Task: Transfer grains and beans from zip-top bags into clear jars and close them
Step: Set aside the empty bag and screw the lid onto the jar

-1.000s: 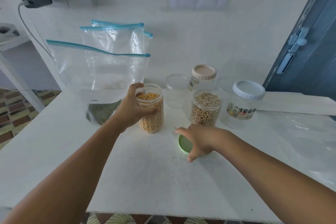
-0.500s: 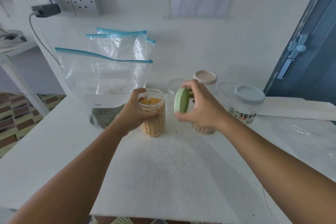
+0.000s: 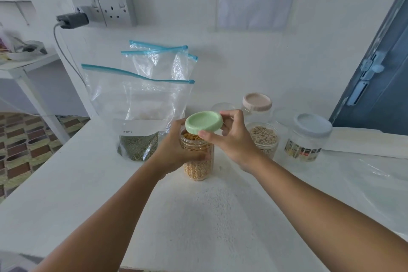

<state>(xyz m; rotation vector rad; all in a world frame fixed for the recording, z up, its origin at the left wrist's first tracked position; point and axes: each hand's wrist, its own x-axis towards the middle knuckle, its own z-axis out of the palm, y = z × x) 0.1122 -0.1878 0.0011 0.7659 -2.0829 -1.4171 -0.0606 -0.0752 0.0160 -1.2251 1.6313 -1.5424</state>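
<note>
A clear jar of yellow grains (image 3: 198, 168) stands on the white table (image 3: 66, 194), and my left hand (image 3: 174, 150) grips its side. My right hand (image 3: 229, 139) pinches a green lid (image 3: 203, 121) by its rim, tilted just above the jar's open mouth. Right of it stands an open jar of pale beans (image 3: 263, 139). Behind my left hand, a zip-top bag (image 3: 136, 106) with dark green grains at its bottom leans upright, with two more clear bags behind it.
At the back right stand a jar with a pink lid (image 3: 257, 101), a jar with a white lid (image 3: 312, 126) and an uncapped clear jar (image 3: 220, 107). Clear plastic (image 3: 375, 183) lies on the table's right. A wall socket (image 3: 117, 10) with a plugged charger hangs above.
My right hand picked the green lid up from the table and brought it left and up over the yellow-grain jar. My left hand kept its hold on the jar.
</note>
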